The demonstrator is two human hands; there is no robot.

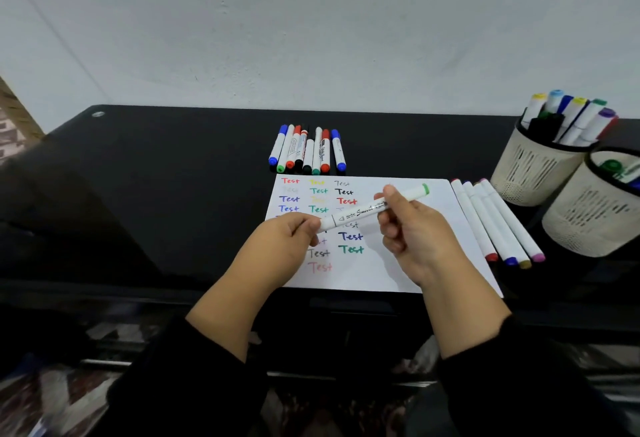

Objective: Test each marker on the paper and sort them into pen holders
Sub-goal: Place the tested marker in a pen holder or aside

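A white marker point(360, 212) with a green end cap hangs level above the white paper point(433, 229), which carries several coloured "Test" words. My left hand point(277, 246) pinches the marker's left end. My right hand point(412, 229) grips its barrel near the middle. Several white twin-tip markers point(495, 222) lie beside the paper's right edge. A row of whiteboard markers point(306, 149) lies beyond the paper's top edge. Two cream pen holders stand at the right: the far holder point(533, 170) is full of markers, the near holder point(595, 218) shows a few.
The black desk point(156, 177) runs back to a white wall. Its front edge is just below the paper, with a patterned floor under it. The desk's left half is bare dark surface.
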